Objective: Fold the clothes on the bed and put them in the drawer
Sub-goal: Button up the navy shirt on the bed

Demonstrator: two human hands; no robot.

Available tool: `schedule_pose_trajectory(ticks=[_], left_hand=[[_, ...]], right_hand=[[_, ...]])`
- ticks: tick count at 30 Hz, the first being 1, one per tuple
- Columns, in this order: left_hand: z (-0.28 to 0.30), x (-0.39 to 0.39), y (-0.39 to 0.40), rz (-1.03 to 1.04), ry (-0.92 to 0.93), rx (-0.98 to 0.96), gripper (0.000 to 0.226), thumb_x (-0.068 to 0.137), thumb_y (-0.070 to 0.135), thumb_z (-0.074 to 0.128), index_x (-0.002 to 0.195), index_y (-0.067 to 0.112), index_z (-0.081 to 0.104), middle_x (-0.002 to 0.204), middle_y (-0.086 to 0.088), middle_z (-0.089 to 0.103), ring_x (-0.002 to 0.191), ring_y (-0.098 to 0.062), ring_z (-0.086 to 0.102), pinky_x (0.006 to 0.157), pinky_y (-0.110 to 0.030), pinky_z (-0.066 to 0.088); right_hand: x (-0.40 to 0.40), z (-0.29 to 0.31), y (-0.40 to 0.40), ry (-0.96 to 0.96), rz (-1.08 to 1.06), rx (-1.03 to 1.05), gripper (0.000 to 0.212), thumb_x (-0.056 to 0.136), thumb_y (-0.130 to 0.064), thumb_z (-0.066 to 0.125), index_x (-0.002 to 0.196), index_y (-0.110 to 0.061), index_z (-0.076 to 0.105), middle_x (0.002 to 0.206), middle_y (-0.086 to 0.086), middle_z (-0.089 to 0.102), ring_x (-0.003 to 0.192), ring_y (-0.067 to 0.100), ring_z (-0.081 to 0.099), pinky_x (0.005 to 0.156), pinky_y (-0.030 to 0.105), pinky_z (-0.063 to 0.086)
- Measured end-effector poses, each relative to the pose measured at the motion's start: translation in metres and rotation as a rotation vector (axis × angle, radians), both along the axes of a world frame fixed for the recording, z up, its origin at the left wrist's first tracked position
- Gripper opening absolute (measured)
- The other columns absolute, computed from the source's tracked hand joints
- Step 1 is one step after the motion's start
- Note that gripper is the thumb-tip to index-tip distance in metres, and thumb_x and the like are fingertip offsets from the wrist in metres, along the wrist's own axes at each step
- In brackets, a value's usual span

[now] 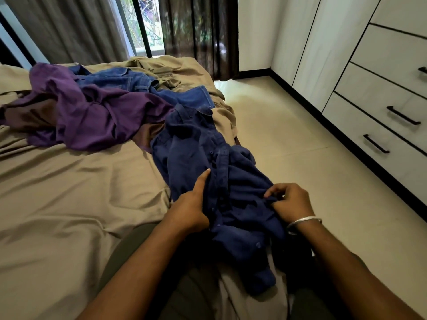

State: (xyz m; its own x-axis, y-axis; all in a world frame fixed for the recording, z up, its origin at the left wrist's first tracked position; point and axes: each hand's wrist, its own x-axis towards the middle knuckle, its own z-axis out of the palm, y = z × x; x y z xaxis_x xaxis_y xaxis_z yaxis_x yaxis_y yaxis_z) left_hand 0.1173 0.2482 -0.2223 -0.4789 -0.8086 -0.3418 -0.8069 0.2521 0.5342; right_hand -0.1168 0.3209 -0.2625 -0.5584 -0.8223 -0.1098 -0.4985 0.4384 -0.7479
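A crumpled navy button shirt (pixel 203 153) stretches from the bed's right edge down onto my lap. My left hand (pixel 191 204) holds its button placket, thumb up along the cloth and fingers tucked under a fold. My right hand (pixel 288 202), a silver bangle at its wrist, pinches a bunch of the same shirt's fabric between curled fingers. Farther back on the tan bed (pixel 57 192) lie a purple garment (pixel 92 112), blue jeans (pixel 143 86) and a khaki piece (pixel 161 70). White drawers (pixel 379 125) with black handles stand to the right, all closed.
Beige tiled floor (pixel 288 125) runs between the bed and the drawer unit. Tall white wardrobe doors (pixel 318 42) stand beyond the drawers. Grey and dark curtains (pixel 198 31) hang before a window behind the bed.
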Motion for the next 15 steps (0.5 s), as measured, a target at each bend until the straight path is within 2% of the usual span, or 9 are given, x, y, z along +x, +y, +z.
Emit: schedule_pose_trajectory(ticks=[2, 5, 6, 9, 10, 11, 13, 15], left_hand=[[0.0, -0.002, 0.0, -0.014, 0.0, -0.003, 0.125, 0.073, 0.002, 0.069, 0.148, 0.053, -0.017, 0.08, -0.005, 0.062, 0.066, -0.02, 0.064, 0.06, -0.035, 0.056], [-0.001, -0.005, 0.0, -0.009, 0.003, -0.015, 0.126, 0.073, 0.003, 0.071, 0.148, 0.052, -0.017, 0.078, -0.004, 0.062, 0.065, -0.018, 0.063, 0.055, -0.03, 0.052], [-0.001, -0.004, 0.0, -0.005, 0.007, -0.016, 0.126, 0.072, 0.004, 0.072, 0.148, 0.052, -0.017, 0.077, -0.005, 0.062, 0.064, -0.018, 0.063, 0.054, -0.029, 0.051], [-0.005, -0.002, -0.001, 0.013, 0.03, -0.021, 0.126, 0.071, 0.006, 0.073, 0.148, 0.054, -0.015, 0.077, -0.004, 0.062, 0.066, -0.019, 0.064, 0.058, -0.033, 0.055], [-0.006, -0.001, -0.001, 0.017, 0.041, -0.023, 0.126, 0.071, 0.007, 0.074, 0.148, 0.055, -0.014, 0.079, -0.004, 0.063, 0.069, -0.019, 0.066, 0.063, -0.036, 0.058], [-0.008, -0.001, -0.002, 0.021, 0.057, -0.027, 0.127, 0.07, 0.008, 0.076, 0.147, 0.056, -0.013, 0.083, -0.005, 0.065, 0.071, -0.02, 0.067, 0.067, -0.039, 0.059], [-0.012, -0.001, -0.004, 0.035, 0.115, -0.024, 0.13, 0.066, 0.013, 0.082, 0.147, 0.057, -0.009, 0.09, -0.005, 0.068, 0.076, -0.019, 0.068, 0.072, -0.041, 0.06], [-0.014, -0.001, -0.005, 0.052, 0.186, -0.027, 0.131, 0.063, 0.019, 0.089, 0.149, 0.056, -0.003, 0.085, -0.003, 0.068, 0.073, -0.015, 0.068, 0.07, -0.036, 0.059]], right_hand=[[-0.017, 0.003, -0.002, 0.115, 0.005, -0.008, 0.031, 0.073, 0.005, 0.067, 0.074, -0.025, 0.073, 0.08, -0.003, 0.071, 0.08, 0.018, 0.067, 0.075, 0.023, 0.05], [-0.016, 0.004, -0.003, 0.398, 0.133, 0.269, 0.028, 0.077, -0.01, 0.062, 0.092, -0.032, 0.071, 0.103, 0.0, 0.067, 0.096, 0.029, 0.065, 0.084, 0.036, 0.051], [-0.009, 0.005, -0.003, 0.459, 0.138, 0.252, 0.023, 0.079, -0.017, 0.063, 0.095, -0.031, 0.071, 0.105, 0.0, 0.064, 0.097, 0.03, 0.063, 0.083, 0.038, 0.051], [0.025, 0.004, -0.003, 0.404, 0.163, -0.104, 0.01, 0.078, -0.031, 0.072, 0.086, -0.025, 0.07, 0.089, -0.004, 0.062, 0.082, 0.023, 0.063, 0.073, 0.035, 0.052], [0.035, 0.002, -0.003, 0.388, 0.18, -0.137, 0.013, 0.078, -0.037, 0.073, 0.082, -0.025, 0.07, 0.085, -0.007, 0.061, 0.078, 0.02, 0.063, 0.072, 0.033, 0.052], [0.04, 0.0, -0.004, 0.38, 0.205, -0.107, 0.019, 0.077, -0.044, 0.073, 0.082, -0.026, 0.069, 0.085, -0.009, 0.061, 0.078, 0.017, 0.062, 0.073, 0.032, 0.051], [0.044, -0.007, -0.004, 0.39, 0.247, 0.087, 0.031, 0.076, -0.056, 0.071, 0.086, -0.026, 0.07, 0.09, -0.01, 0.064, 0.084, 0.017, 0.063, 0.077, 0.034, 0.051], [0.041, -0.017, -0.002, 0.427, 0.299, 0.172, 0.031, 0.079, -0.055, 0.069, 0.092, -0.027, 0.071, 0.097, -0.007, 0.067, 0.092, 0.02, 0.064, 0.082, 0.038, 0.051]])
